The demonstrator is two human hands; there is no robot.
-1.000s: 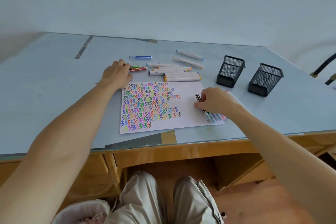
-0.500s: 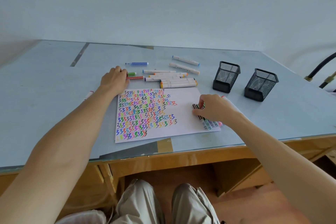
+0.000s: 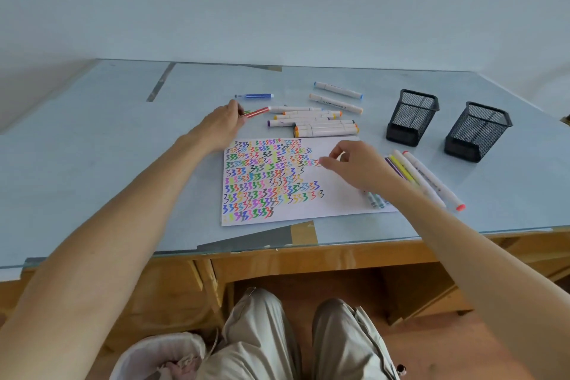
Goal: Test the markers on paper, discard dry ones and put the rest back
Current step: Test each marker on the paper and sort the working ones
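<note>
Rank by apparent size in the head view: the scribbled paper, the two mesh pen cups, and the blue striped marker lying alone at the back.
1. Scribbled paper, largest by far.
2. The two mesh pen cups, left and right: they look alike, the right one is slightly nearer, so no ranking between them.
3. Blue striped marker, smallest.

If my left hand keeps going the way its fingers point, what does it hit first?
Probably the thin red marker, which the left hand already meets at the fingers, with a green one beside it; farther along lies the cluster of white markers.
</note>
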